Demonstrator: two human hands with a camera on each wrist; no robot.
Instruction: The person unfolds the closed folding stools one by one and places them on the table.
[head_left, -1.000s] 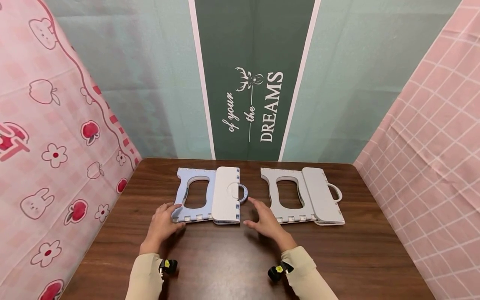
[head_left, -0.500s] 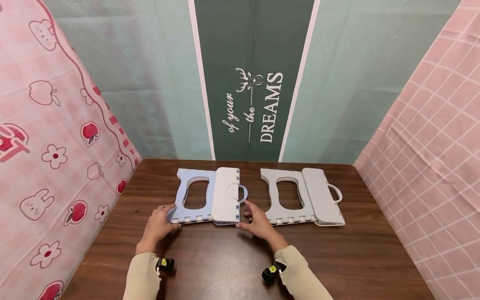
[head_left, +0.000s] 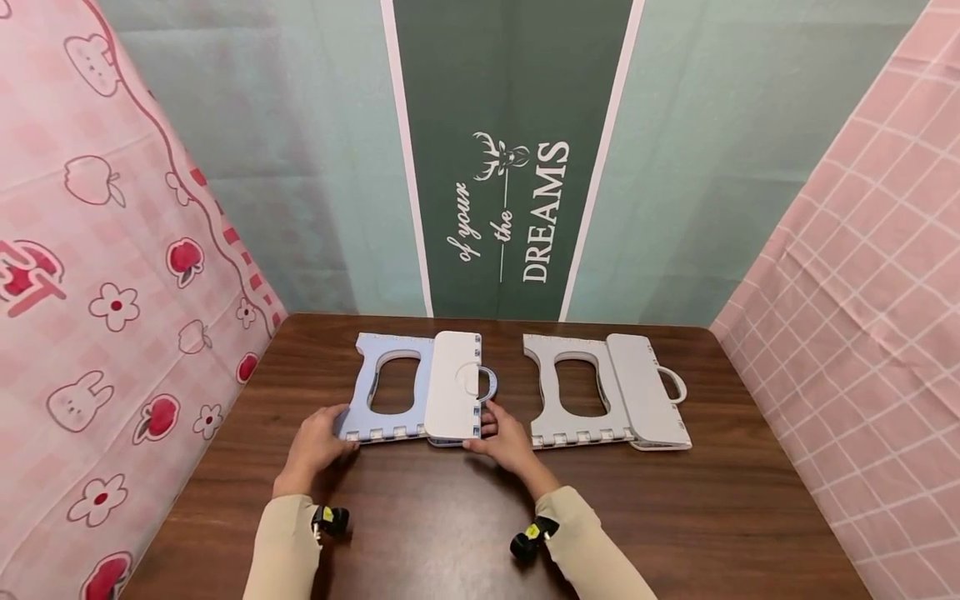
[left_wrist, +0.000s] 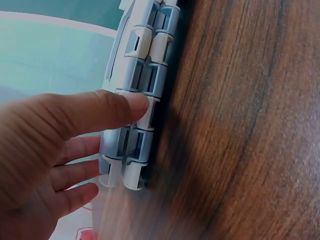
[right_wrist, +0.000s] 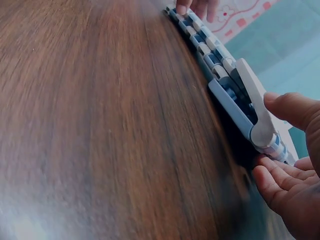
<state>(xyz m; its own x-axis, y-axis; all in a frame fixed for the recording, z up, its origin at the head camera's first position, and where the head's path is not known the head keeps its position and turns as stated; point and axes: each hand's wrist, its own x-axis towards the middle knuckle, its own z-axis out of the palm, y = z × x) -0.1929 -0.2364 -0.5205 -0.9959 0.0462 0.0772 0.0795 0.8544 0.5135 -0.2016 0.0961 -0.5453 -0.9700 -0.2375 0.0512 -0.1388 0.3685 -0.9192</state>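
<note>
A blue-and-white folding step stool (head_left: 450, 387) lies folded flat on the table, its loop handle (head_left: 491, 383) pointing right. My left hand (head_left: 315, 439) grips its near left corner. In the left wrist view the thumb (left_wrist: 107, 111) presses the hinged edge, with the other fingers around the stool's end. My right hand (head_left: 506, 439) holds the near right corner. The right wrist view shows that thumb (right_wrist: 290, 105) against the white panel and the fingers (right_wrist: 275, 185) at the stool's lower edge. The stool's underside is hidden.
A grey folding step stool (head_left: 622, 392) lies folded to the right, its handle also pointing right. Both stools rest on the dark wooden table (head_left: 420, 525). A green curtain (head_left: 330, 167) hangs behind, with pink patterned cloths at the left and right.
My right hand has moved left from the gap between the stools onto the blue-and-white stool's right corner. My left hand has shifted slightly left and closed around the left corner.
</note>
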